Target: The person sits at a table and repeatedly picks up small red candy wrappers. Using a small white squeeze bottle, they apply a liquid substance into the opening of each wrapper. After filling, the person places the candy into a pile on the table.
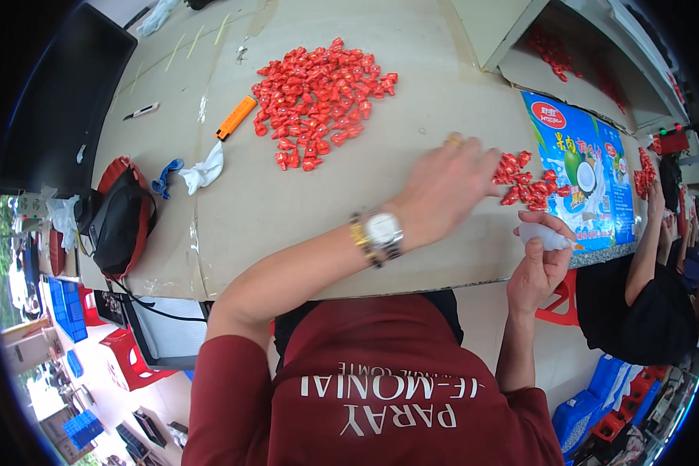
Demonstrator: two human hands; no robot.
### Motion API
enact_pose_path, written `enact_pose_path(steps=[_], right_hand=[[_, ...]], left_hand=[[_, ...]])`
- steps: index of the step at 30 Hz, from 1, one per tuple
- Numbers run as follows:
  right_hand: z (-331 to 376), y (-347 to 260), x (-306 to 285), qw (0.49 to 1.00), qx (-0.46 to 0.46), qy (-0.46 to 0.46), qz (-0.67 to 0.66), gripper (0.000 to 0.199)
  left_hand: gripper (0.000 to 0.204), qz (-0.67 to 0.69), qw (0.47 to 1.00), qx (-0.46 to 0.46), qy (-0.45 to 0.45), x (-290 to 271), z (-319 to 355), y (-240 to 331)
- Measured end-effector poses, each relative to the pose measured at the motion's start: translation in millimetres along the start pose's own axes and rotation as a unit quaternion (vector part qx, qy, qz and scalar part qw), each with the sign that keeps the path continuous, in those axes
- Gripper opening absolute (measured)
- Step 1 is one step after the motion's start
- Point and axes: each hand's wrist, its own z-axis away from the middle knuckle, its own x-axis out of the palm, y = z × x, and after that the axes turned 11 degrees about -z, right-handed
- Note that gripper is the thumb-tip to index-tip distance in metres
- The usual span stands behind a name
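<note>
A loose group of small red plastic pieces point(524, 185) lies on the table to the right. My left hand point(452, 186) reaches over to its left edge, palm down, fingers bent and somewhat apart. The fingertips are at the nearest pieces; I cannot see anything held in them. In my right hand point(540, 268), just in front of that group, is a small white squeeze bottle point(546, 236), lying sideways with its orange tip pointing right. Farther back, left of my left hand, spreads a much larger pile of the same red pieces point(318, 93).
An orange utility knife point(235, 118) lies beside the big pile. A crumpled white tissue point(203, 169), a blue strip point(166, 179) and a black-and-red bag point(123, 221) are at the left. A blue printed sheet point(586, 171) covers the right side, near a co-worker's arm point(649, 241).
</note>
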Motion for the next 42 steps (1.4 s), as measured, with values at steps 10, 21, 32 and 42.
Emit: enact_pose_path(steps=[10, 21, 32, 42], right_hand=[[-16, 11, 68, 0.983, 0.075, -0.137, -0.101, 0.032], [-12, 17, 109, 0.969, 0.121, -0.184, -0.108, 0.031], [-8, 12, 113, 0.97, 0.1, -0.22, 0.018, 0.046], [2, -10, 100, 0.974, 0.14, -0.154, -0.089, 0.045]], left_hand=[[0.034, -0.123, 0.948, -0.294, 0.025, -118, 125, -93], [0.028, -0.057, 0.949, -0.309, 0.015, -107, 124, -116], [0.02, -0.075, 0.963, -0.257, 0.022, -100, 125, -106], [0.021, 0.539, 0.76, -0.36, 0.055, -104, 130, -47]])
